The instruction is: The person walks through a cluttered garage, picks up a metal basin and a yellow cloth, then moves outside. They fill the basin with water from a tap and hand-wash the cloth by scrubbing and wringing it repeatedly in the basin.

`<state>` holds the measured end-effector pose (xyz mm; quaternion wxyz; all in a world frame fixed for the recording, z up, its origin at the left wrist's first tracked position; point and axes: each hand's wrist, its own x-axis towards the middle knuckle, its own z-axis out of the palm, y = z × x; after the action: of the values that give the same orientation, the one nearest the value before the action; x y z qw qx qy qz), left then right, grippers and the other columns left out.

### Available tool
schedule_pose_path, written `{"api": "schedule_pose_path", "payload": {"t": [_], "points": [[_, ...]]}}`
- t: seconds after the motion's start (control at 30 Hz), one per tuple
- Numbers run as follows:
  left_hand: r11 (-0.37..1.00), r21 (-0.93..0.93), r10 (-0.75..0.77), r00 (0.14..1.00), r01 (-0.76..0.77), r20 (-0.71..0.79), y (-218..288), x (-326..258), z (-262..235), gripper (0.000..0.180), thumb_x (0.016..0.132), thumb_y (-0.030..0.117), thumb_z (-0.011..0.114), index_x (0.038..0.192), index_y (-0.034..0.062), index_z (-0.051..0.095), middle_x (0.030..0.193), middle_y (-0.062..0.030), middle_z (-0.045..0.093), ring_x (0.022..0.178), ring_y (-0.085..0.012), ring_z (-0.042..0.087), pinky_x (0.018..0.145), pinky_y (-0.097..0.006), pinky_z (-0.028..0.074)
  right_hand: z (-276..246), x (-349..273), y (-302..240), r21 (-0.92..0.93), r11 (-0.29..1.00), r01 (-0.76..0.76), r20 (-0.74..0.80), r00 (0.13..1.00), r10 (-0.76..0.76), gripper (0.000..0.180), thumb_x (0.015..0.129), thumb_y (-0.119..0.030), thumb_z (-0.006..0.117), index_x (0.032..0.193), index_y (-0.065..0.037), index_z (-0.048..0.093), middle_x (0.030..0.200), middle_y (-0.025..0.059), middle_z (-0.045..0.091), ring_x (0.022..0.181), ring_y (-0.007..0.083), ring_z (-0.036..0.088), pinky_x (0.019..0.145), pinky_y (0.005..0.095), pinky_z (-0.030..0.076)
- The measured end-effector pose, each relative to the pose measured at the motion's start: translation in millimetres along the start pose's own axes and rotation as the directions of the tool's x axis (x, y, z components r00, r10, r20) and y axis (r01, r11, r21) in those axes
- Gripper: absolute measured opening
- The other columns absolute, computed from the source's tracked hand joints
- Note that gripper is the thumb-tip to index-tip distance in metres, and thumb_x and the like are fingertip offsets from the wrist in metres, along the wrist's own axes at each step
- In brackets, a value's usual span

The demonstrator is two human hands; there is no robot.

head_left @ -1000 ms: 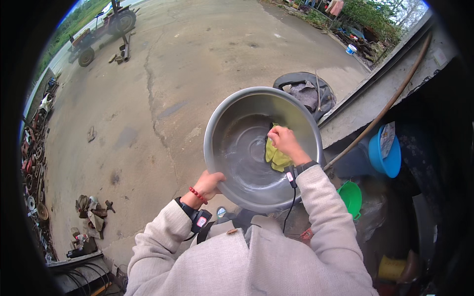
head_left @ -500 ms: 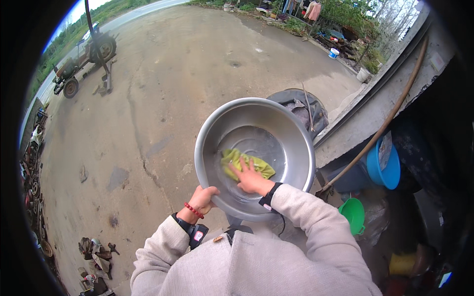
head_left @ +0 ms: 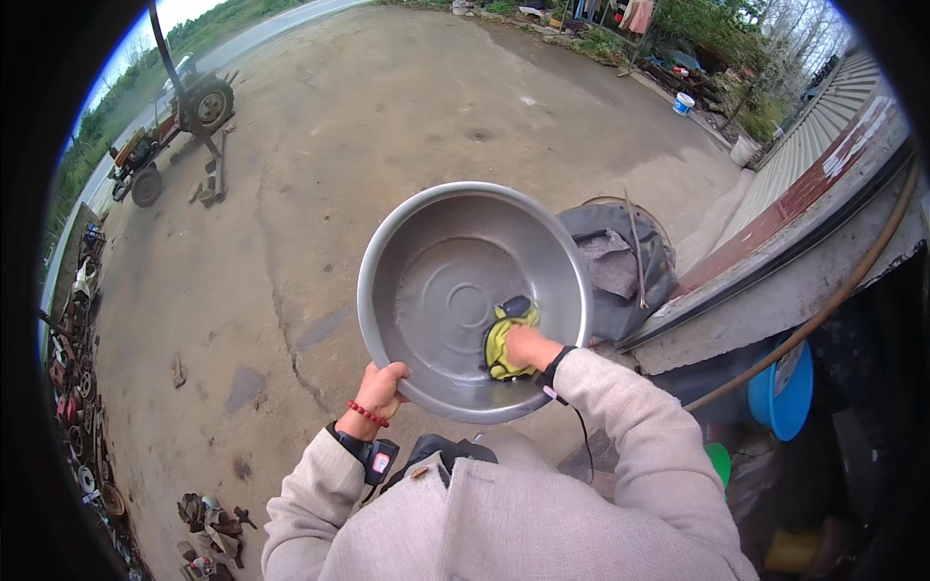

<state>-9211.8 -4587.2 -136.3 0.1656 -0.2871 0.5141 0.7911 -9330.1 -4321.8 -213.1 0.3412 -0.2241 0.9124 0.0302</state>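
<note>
A wide silver metal basin (head_left: 417, 310) is held up in front of me, tilted so that its inside shows. My left hand (head_left: 380, 389) grips the rim at the lower left, thumb over the edge. Inside the basin, my right hand (head_left: 528, 349) is closed on a yellow-green cloth (head_left: 499, 351), which lies bunched against the lower right of the wall and bottom. The cloth's folds hide most of the fingers of that hand. A dark patch of the cloth shows beyond the fingers.
Right of the basin stands a dark round covered container (head_left: 620, 232) with a grey rag and a stick on top. A blue basin (head_left: 783, 392) and a brown hose (head_left: 823, 329) lie farther right. Scraps (head_left: 213, 528) lie on the concrete at lower left; a tractor (head_left: 179, 136) stands far left.
My right hand has moved the cloth from the basin's left and middle to its lower right. The fingers, spread on the cloth before, are now tucked into it. The left hand keeps its grip.
</note>
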Motion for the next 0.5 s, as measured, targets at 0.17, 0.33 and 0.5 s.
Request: {"api": "schedule_pose_path", "payload": {"t": [0.17, 0.33, 0.5], "points": [[0.991, 0.121, -0.063, 0.996, 0.055, 0.064, 31, 87, 28, 0.034, 0.076, -0.001, 0.053, 0.11, -0.0045, 0.048, 0.091, -0.0142, 0.059, 0.073, -0.0305, 0.064, 0.061, -0.051, 0.057, -45, 72, -58, 0.368, 0.836, 0.407, -0.266, 0.908, -0.325, 0.029, 0.074, -0.008, 0.054, 0.099, 0.006, 0.061, 0.097, 0.0252, 0.064, 0.094, 0.0394, 0.061, 0.079, 0.0452, 0.049], [0.97, 0.237, -0.096, 0.973, 0.044, 0.21, 102, 190, 43, 0.037, 0.075, -0.002, 0.053, 0.112, -0.0038, 0.049, 0.097, -0.0159, 0.06, 0.079, -0.0336, 0.065, 0.064, -0.052, 0.057, -175, 193, 17, 0.52, 0.781, 0.346, -0.651, 0.753, 0.1, 0.039, 0.077, -0.005, 0.051, 0.114, 0.005, 0.049, 0.106, 0.03, 0.059, 0.101, 0.0454, 0.056, 0.083, 0.0482, 0.046], [0.957, 0.289, -0.107, 0.962, 0.031, 0.252, 190, 311, 68, 0.041, 0.077, -0.002, 0.052, 0.117, -0.0062, 0.047, 0.102, -0.0187, 0.059, 0.088, -0.0354, 0.063, 0.071, -0.053, 0.056, -260, 247, 179, 0.925, -0.022, 0.379, -0.363, 0.899, 0.244, 0.047, 0.078, -0.004, 0.054, 0.124, 0.0, 0.044, 0.105, 0.0129, 0.062, 0.094, 0.0223, 0.061, 0.074, 0.0378, 0.054]]}}
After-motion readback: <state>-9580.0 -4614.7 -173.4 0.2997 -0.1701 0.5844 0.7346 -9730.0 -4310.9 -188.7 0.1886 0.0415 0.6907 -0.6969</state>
